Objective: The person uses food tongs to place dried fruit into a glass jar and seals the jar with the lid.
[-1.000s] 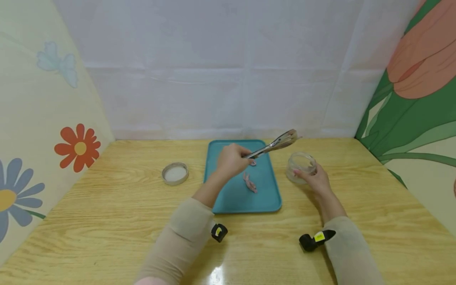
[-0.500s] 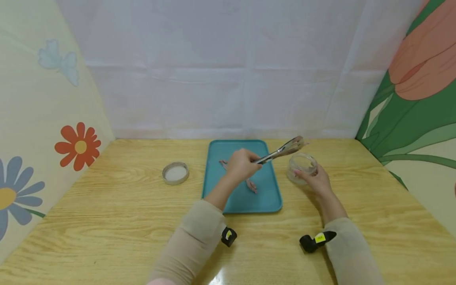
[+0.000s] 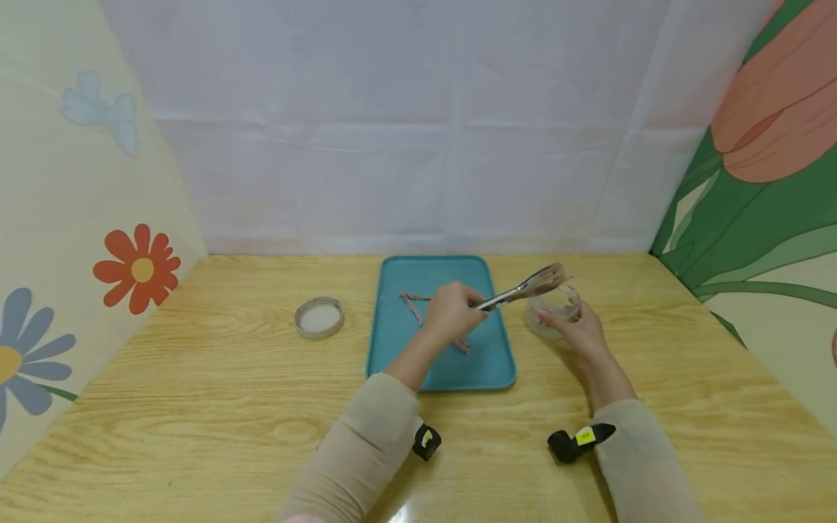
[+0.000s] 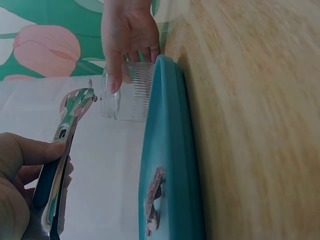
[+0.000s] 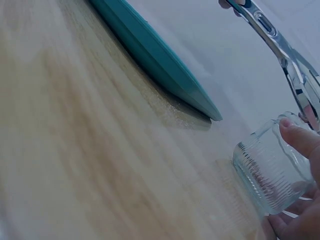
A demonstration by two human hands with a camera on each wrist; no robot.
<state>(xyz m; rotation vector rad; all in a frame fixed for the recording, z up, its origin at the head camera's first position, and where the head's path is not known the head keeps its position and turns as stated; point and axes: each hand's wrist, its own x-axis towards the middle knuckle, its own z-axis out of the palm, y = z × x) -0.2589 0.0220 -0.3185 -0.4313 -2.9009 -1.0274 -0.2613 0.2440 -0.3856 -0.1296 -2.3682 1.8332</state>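
Observation:
My left hand (image 3: 453, 312) grips a pair of metal tongs (image 3: 516, 293), whose tips hover just above the mouth of a clear glass jar (image 3: 544, 321). A small pinkish scrap (image 4: 93, 91) shows at the tongs' tips in the left wrist view. My right hand (image 3: 584, 330) holds the jar by its right side, thumb near the rim; ribbed glass shows in the right wrist view. Below the left hand lies a blue tray (image 3: 445, 374) with thin pinkish-brown strips (image 3: 412, 309) that look like dried meat. The left hand hides part of them.
A round pale lid (image 3: 319, 318) rests on the wooden table (image 3: 229, 407) left of the tray. A white backdrop (image 3: 366, 181) stands behind, with flower-printed panels at both sides. Black wrist cameras (image 3: 569, 444) are strapped to both sleeves.
My left hand has moved to the right and toward me, lowering the tongs' tips closer to the jar's mouth. The right hand and the jar have stayed nearly still.

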